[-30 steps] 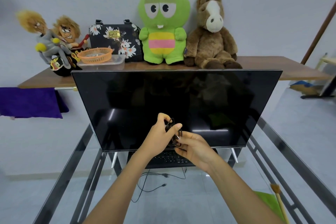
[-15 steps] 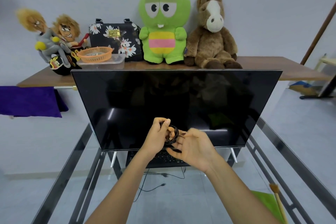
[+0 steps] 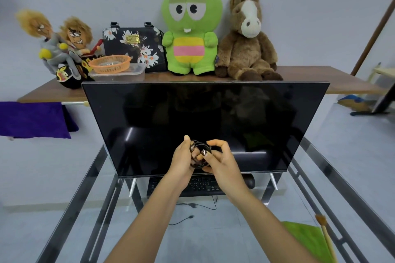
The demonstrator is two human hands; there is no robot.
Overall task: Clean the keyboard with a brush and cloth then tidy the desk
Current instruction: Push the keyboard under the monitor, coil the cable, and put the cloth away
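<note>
Both hands meet in front of the dark monitor, above the black keyboard. A coiled black cable with metal plugs sits between them. My left hand grips the coil from the left, thumb up. My right hand pinches the coil's right side with its fingers curled around it. The keyboard lies under the monitor's lower edge, partly hidden by my wrists. A black mouse rests to its right. At the bottom right lie a green cloth and a wooden-handled brush.
The glass desk has a metal frame. A loose black cable lies below the keyboard. Behind the monitor, a wooden shelf carries plush toys, a floral bag and an orange basket on a clear box.
My hands have risen slightly while working the cable coil. The right hand's fingers have shifted around the coil, now curled over its right side. The head view is otherwise steady.
</note>
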